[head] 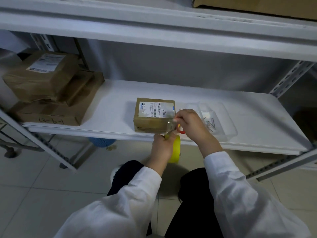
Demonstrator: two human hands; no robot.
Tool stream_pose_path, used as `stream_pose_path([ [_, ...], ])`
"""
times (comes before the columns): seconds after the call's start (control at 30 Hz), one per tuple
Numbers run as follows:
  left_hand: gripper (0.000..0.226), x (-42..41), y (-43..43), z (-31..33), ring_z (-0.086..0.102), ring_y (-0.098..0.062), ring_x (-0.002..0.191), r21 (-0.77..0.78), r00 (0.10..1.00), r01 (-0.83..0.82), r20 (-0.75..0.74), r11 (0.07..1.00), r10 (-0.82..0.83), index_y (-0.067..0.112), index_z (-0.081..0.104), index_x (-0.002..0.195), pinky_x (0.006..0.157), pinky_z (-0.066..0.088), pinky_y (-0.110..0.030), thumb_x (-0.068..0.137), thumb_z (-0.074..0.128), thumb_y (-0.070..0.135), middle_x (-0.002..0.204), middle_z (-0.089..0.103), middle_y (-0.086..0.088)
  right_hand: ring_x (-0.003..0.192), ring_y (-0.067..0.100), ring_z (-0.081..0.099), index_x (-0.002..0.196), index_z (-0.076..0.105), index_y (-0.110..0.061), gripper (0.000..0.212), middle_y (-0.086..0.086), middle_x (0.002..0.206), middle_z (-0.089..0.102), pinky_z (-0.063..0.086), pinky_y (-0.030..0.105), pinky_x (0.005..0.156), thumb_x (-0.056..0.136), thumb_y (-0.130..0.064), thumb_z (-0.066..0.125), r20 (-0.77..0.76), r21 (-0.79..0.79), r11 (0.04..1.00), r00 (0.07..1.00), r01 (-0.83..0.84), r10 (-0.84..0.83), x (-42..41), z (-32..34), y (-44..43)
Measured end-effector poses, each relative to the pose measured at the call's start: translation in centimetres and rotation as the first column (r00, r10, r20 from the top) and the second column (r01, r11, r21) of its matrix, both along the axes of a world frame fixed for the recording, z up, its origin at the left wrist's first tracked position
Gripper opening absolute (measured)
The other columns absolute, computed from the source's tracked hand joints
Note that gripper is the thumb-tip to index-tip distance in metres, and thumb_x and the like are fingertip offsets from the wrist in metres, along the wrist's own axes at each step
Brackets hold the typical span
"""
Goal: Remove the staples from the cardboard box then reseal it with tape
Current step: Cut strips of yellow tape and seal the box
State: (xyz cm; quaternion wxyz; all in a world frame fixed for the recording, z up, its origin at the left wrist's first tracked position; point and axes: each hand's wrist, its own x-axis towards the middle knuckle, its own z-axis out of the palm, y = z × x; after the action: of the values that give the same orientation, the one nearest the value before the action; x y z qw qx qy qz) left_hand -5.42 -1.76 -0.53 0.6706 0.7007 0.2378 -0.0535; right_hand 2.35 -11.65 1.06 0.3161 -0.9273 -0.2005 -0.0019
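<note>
A small cardboard box (151, 120) with a white shipping label stands near the front edge of the white shelf (248, 134). My left hand (163, 146) grips a yellow roll of tape (175, 150) just below the shelf edge. My right hand (190, 122) is at the box's right front corner and pinches a strip of tape end (170, 126) stretched up from the roll. A red handle (181, 131) pokes out under my right hand; the rest of that tool is hidden. Right of the box, a clear plastic tray (219, 121) holds several metal staples (210, 124).
Stacked brown parcels (49, 90) fill the shelf's left end. Another shelf board (154, 31) runs overhead with a cardboard box (257, 7) on it. A blue basket (102, 142) sits on the tiled floor under the shelf. My knees are below.
</note>
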Motion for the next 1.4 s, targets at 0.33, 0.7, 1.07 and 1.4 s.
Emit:
stream_pose_path([
  [0.33,0.032,3.0,-0.4,-1.7,0.053,-0.029,0.111,0.132,0.997,-0.078,0.006,0.988,0.078,0.01,0.058,0.112,0.09,0.04,-0.033,0.094,0.05,0.034,0.113,0.06,-0.01,0.111,0.023,0.053,0.089,0.067,0.001,0.011,0.014,0.114,0.062,0.032,0.019,0.087,0.088,-0.001,0.057,-0.064,0.11,0.993,0.997,-0.034,0.041,3.2,-1.7,0.5],
  [0.7,0.022,4.2,0.0,-2.5,0.054,-0.027,0.11,0.085,0.989,-0.139,-0.033,0.987,0.142,0.011,0.061,0.106,0.094,0.04,-0.034,0.093,0.051,0.026,0.116,0.062,-0.007,0.09,0.016,0.049,0.085,0.067,0.0,0.005,0.0,0.091,0.052,0.035,0.021,0.081,0.084,-0.002,0.063,-0.027,0.152,0.988,0.999,-0.037,0.042,4.9,-3.5,0.8],
  [1.07,0.028,4.9,0.1,-2.7,0.056,-0.032,0.106,0.129,0.989,-0.138,-0.026,0.982,0.142,0.006,0.063,0.1,0.088,0.042,-0.034,0.092,0.054,0.03,0.11,0.064,-0.014,0.1,0.017,0.051,0.101,0.068,0.0,0.016,0.009,0.102,0.059,0.036,0.012,0.086,0.092,-0.005,0.055,-0.037,0.336,0.942,0.999,0.007,0.005,3.8,-4.4,0.4],
  [1.4,0.024,3.9,0.3,-3.0,0.052,-0.021,0.098,0.045,0.997,-0.071,-0.021,0.996,0.072,0.015,0.056,0.103,0.084,0.04,-0.03,0.088,0.06,0.033,0.101,0.056,-0.001,0.113,0.02,0.041,0.108,0.065,-0.015,0.022,-0.003,0.105,0.043,0.033,0.024,0.093,0.086,-0.016,0.065,-0.092,0.33,0.939,0.993,0.096,-0.069,3.8,-4.4,2.4],
])
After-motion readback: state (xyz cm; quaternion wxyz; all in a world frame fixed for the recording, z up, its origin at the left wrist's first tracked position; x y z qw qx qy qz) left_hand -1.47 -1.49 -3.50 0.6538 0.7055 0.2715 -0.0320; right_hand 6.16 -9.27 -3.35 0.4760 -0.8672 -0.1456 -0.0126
